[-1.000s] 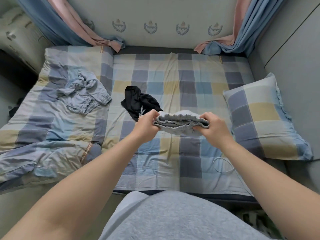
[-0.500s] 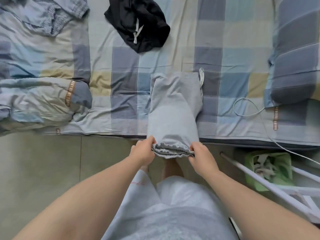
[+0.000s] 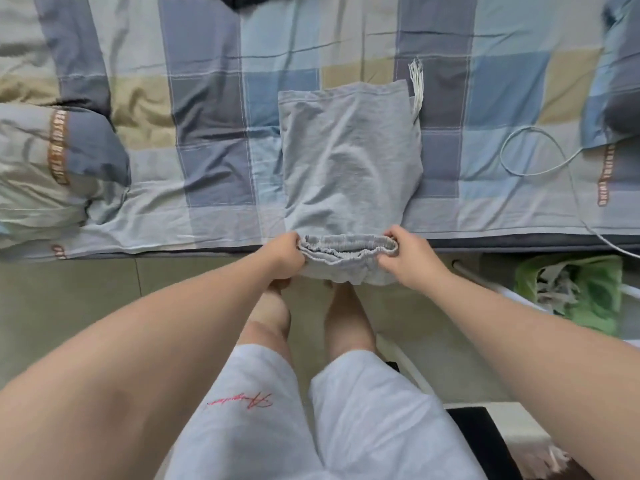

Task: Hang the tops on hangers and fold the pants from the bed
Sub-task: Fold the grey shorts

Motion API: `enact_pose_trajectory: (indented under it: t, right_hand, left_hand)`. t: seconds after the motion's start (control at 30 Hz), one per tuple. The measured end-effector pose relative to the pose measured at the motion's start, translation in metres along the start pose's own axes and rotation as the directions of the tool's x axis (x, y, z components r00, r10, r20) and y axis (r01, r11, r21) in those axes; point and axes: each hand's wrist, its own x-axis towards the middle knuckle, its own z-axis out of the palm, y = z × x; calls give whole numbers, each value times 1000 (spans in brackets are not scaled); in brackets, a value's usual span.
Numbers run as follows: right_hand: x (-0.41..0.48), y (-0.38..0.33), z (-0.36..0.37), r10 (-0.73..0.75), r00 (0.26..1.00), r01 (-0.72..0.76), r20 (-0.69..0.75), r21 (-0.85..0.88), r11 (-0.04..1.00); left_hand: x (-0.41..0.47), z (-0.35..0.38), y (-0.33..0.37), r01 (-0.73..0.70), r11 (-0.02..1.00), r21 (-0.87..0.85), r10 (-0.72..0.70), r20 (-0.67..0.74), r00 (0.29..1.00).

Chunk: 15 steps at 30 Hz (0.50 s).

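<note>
Trouble would most likely start at the grip. The left hand (image 3: 282,254) and the right hand (image 3: 408,258) hold the waistband (image 3: 346,245) of the grey pants (image 3: 349,161) past the near edge of the bed (image 3: 207,98), over the floor (image 3: 69,289). A pull toward the body could drag the flattened legs off the mattress and undo the fold. An uneven tug, one hand stronger than the other, would skew the cloth and leave a crooked fold. The loose drawstring (image 3: 417,81) sticking out at the far right corner could also bunch up inside when the pants are doubled over.

Both hands are closed, each with its fingers curled round one gathered end of the waistband and the elastic stretched between them. The fingertips under the cloth are hidden.

The pants lie in the middle of the frame, spread from the hands up across the checked bedding, with only the waist hanging off the edge. A white cable (image 3: 540,161) loops on the bed to the right, near the pants but not touching them. A rumpled quilt (image 3: 52,168) sits at the left, a black garment (image 3: 249,0) just shows at the top edge, and a green bag (image 3: 588,289) stands on the floor at the right
</note>
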Motion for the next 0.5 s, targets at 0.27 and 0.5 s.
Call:
enact_pose_trajectory:
  t: [0.27,0.5]
  right_hand:
    - [119,-51,-70,6,966,18,-258,91,996]
    - [179,-87,-108,45,872,122,-487,305,944]
  left_hand:
    - [76,-90,34,-119,977,-178,95,-139,986]
    - [122,-141,55,-224,836,-500,-26,-444,896]
